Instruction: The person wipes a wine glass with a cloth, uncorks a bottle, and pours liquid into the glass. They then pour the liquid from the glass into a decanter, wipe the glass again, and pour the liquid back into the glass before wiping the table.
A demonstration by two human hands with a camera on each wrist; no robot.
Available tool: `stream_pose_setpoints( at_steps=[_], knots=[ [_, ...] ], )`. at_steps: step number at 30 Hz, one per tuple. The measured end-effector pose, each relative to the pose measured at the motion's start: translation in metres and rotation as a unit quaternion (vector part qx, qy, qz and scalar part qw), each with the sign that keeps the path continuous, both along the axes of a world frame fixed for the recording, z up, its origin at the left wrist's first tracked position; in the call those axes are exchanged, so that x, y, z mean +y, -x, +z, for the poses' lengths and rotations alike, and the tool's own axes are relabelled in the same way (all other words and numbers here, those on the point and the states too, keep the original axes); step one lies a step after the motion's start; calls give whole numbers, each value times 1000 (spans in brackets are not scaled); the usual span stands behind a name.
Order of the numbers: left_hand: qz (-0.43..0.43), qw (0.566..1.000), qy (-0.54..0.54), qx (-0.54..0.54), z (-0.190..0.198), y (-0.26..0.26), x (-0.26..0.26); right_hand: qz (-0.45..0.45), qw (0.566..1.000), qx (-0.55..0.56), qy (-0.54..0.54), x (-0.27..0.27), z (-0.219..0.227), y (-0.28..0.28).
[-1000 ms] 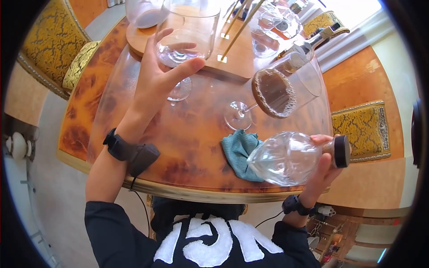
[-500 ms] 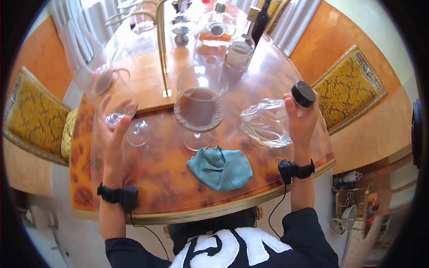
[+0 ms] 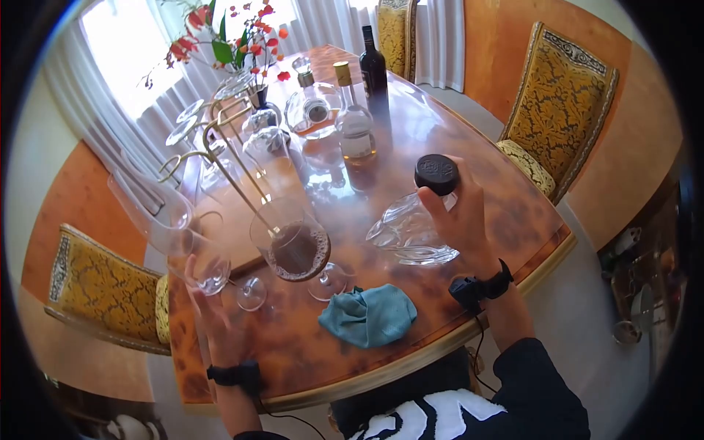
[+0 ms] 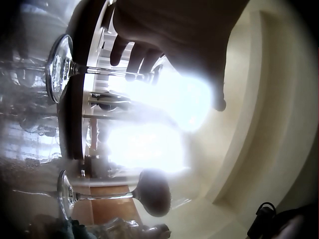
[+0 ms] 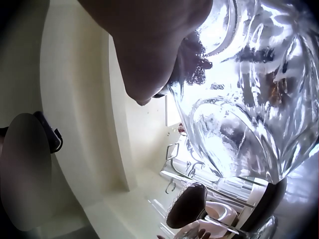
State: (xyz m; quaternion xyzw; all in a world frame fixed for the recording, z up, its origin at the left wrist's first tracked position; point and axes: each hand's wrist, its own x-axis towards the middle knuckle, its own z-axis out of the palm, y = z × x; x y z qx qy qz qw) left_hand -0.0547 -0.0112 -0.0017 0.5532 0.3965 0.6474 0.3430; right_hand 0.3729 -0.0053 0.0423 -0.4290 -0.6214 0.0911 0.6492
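In the head view my right hand (image 3: pixel 466 216) grips the neck of a clear, faceted glass bottle (image 3: pixel 414 231), just under its black cap (image 3: pixel 436 174). The bottle fills much of the right wrist view. My left hand (image 3: pixel 214 319) is beside the bowl of an empty stemmed wine glass (image 3: pixel 251 295), its fingers extended along the bowl. The left wrist view shows those fingers (image 4: pixel 134 57) apart near the glass. Between the hands, a second stemmed glass (image 3: pixel 297 253) holds brown, frothy liquid. A crumpled teal cloth (image 3: pixel 370 315) lies in front of it.
Behind the glasses, a wooden board (image 3: pixel 242 187) carries a brass rack (image 3: pixel 231 165). Farther back are an amber-filled bottle (image 3: pixel 357 136), a dark wine bottle (image 3: pixel 374 73), a decanter (image 3: pixel 315 110) and red flowers (image 3: pixel 257 44). Patterned chairs (image 3: pixel 565 110) flank the table.
The bottle has gone from tilted sideways to more upright, with my right hand still on its neck. My left hand has shifted down the empty glass. The head view has tilted up.
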Motion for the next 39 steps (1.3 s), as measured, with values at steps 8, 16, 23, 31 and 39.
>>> stream_pose_setpoints(
  at_steps=[8, 16, 23, 31, 39],
  knots=[
    [11, 998, -17, -55, -10, 17, 8, -34, 999, -27, -24, 1, -4, 2],
    [37, 993, -23, -107, -5, 25, 10, 4, 997, -38, -66, -5, -10, 0],
    [48, 993, -30, -107, -6, 26, 10, 50, 998, -30, -33, 3, -5, -3],
    [203, 968, -84, -118, -1, 37, 12, 17, 999, -15, -22, 6, -3, 3],
    [226, 869, -429, 102, 43, -23, -85, 60, 998, 4, 30, 0, 1, -5]
  ],
)
